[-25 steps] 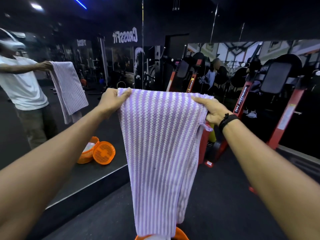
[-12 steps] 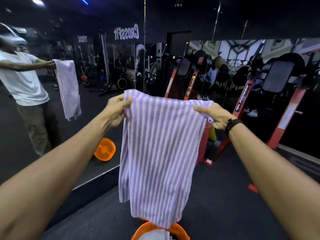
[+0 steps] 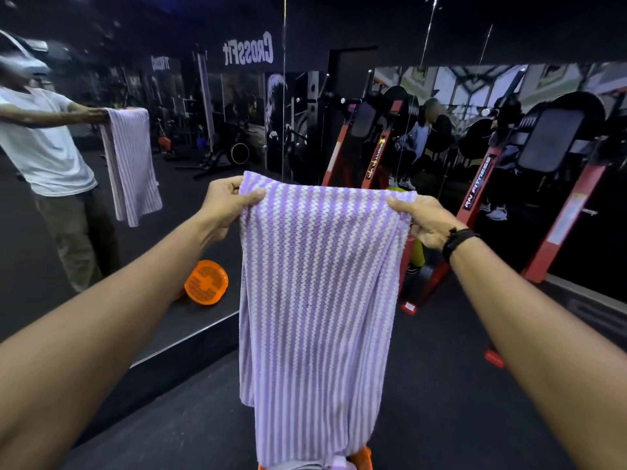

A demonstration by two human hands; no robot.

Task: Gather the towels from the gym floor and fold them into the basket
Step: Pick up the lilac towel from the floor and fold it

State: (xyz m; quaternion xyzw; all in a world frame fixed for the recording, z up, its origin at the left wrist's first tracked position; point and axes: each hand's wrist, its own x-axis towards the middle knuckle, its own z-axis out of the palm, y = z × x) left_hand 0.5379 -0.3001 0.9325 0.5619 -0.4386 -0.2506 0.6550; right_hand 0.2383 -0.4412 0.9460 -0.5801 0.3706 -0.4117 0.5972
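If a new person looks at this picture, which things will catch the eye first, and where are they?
First the purple and white striped towel, hanging in the centre, its top corners pinched by the left hand and the right hand. Next the orange basket just under its lower edge, then the wall mirror on the left, reflecting the person and towel.

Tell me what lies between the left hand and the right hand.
In the head view, the top edge of the purple striped towel spans from the left hand to the right hand; each pinches a corner, and the rest hangs down.
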